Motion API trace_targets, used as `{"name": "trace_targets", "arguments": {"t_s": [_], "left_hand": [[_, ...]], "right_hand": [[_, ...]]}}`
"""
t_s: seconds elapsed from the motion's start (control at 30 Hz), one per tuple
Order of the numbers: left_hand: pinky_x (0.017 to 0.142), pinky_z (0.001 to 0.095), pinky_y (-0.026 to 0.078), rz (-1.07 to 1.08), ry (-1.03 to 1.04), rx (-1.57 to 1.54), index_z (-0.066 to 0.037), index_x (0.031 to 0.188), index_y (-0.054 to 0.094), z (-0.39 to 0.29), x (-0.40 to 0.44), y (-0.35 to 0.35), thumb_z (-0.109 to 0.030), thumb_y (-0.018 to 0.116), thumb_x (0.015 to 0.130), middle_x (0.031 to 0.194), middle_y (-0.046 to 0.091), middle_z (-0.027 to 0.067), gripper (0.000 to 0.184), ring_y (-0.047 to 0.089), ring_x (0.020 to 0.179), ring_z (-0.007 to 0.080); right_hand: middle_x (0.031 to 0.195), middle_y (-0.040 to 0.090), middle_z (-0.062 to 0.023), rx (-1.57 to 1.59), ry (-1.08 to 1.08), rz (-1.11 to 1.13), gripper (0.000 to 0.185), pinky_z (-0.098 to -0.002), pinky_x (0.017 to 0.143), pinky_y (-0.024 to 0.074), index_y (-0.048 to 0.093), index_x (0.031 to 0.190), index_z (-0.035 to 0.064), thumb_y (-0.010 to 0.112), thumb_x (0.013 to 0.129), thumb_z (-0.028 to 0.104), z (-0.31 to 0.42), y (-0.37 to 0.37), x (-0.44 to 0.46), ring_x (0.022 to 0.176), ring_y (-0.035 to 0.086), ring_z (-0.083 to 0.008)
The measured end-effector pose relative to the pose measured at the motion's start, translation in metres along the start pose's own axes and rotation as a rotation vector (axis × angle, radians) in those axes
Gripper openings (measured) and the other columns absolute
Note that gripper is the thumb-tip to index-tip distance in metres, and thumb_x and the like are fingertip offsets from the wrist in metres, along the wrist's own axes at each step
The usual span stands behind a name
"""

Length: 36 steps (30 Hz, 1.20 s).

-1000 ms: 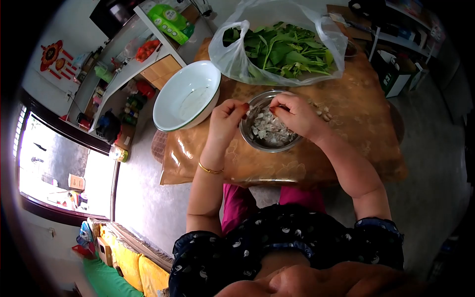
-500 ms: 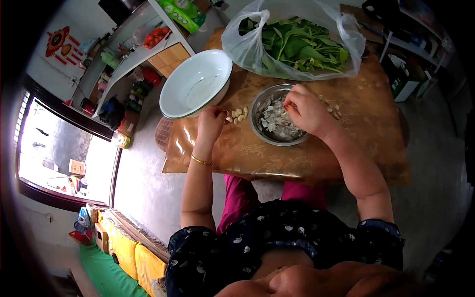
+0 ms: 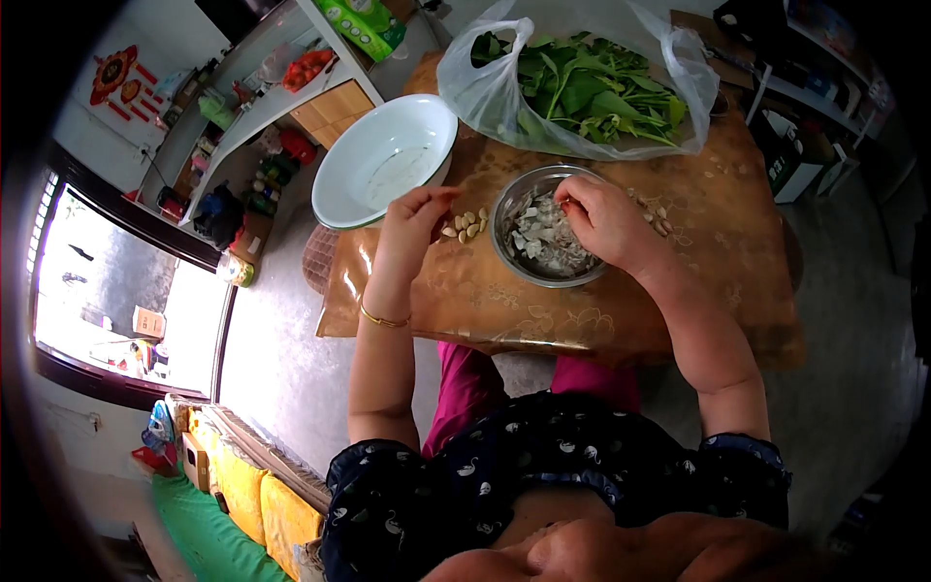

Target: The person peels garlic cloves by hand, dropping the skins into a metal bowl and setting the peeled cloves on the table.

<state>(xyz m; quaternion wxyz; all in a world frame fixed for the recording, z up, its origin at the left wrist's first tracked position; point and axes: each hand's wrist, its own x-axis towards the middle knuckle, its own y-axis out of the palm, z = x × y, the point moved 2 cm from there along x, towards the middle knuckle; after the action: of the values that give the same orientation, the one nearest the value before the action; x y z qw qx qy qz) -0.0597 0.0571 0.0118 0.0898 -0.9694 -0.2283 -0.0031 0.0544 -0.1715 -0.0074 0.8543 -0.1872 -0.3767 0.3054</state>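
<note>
A steel bowl (image 3: 499, 254) on the table holds pale, papery flakes that look like garlic skins (image 3: 543, 238). Over its right side is my right hand (image 3: 609, 221), fingers bent and pinched together; what they hold is hidden. Left of the bowl lies a small group of peeled garlic cloves (image 3: 465, 227). My left hand (image 3: 412, 228) is just beside them, by the white basin's edge, its fingers drawn together; anything between them is too small to make out. More cloves (image 3: 661, 221) lie to the right of the bowl, partly behind my right hand.
A white enamel basin (image 3: 335, 199) with a little clear liquid or wet shine inside stands at the table's left. At the back, a clear plastic bag (image 3: 465, 92) holds green leafy stems (image 3: 592, 92). The brown table cover (image 3: 572, 325) ends close to my lap.
My left hand has lifted slightly up and away from the cloves, and its fingers have turned toward the right. My right hand stays over the bowl, shifted a little lower.
</note>
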Motion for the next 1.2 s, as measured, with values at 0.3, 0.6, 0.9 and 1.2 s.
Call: {"name": "trace_targets", "arguments": {"t_s": [0.3, 0.6, 0.9, 1.2], "left_hand": [[0.059, 0.0206, 0.041, 0.381, 0.004, -0.414, 0.0, 0.102, 0.062, -0.023, 0.024, 0.071, -0.006, 0.053, 0.084, 0.082, 0.061, 0.0021, 0.021, 0.051, 0.067, 0.0073], [0.074, 0.026, 0.046, 0.337, 0.182, -0.092, 0.005, 0.102, 0.057, -0.002, 0.04, 0.125, -0.02, 0.05, 0.091, 0.089, 0.061, 0.0073, 0.028, 0.056, 0.081, 0.0125], [0.082, 0.0299, 0.044, 0.25, 0.368, -0.078, 0.007, 0.107, 0.053, 0.022, 0.039, 0.128, -0.022, 0.047, 0.092, 0.097, 0.059, 0.0147, 0.033, 0.056, 0.091, 0.0211], [0.089, 0.0321, 0.041, 0.399, 0.492, -0.022, 0.005, 0.115, 0.049, 0.018, 0.024, 0.119, -0.02, 0.046, 0.091, 0.108, 0.057, 0.014, 0.034, 0.052, 0.103, 0.0236]], "right_hand": [[0.08, 0.053, -0.0151, -0.025, -0.046, -0.009, 0.012, -0.0341, 0.067, 0.0438, 0.053, 0.09, -0.0005, 0.054, 0.078, 0.001, 0.006, -0.004, -0.004, 0.079, 0.054, -0.0308], [0.089, 0.061, -0.0203, 0.058, 0.129, -0.041, 0.03, -0.0426, 0.068, 0.046, 0.051, 0.108, 0.0028, 0.049, 0.078, -0.001, 0.011, 0.0, 0.002, 0.082, 0.058, -0.0396], [0.088, 0.056, -0.023, -0.106, 0.042, -0.033, 0.03, -0.0433, 0.069, 0.0444, 0.049, 0.106, -0.0009, 0.049, 0.076, -0.003, 0.018, 0.004, 0.003, 0.083, 0.054, -0.0429], [0.093, 0.053, -0.019, -0.306, 0.004, 0.013, 0.027, -0.043, 0.071, 0.0433, 0.048, 0.103, 0.0011, 0.053, 0.076, -0.002, 0.01, 0.015, 0.003, 0.086, 0.052, -0.0394]]}}
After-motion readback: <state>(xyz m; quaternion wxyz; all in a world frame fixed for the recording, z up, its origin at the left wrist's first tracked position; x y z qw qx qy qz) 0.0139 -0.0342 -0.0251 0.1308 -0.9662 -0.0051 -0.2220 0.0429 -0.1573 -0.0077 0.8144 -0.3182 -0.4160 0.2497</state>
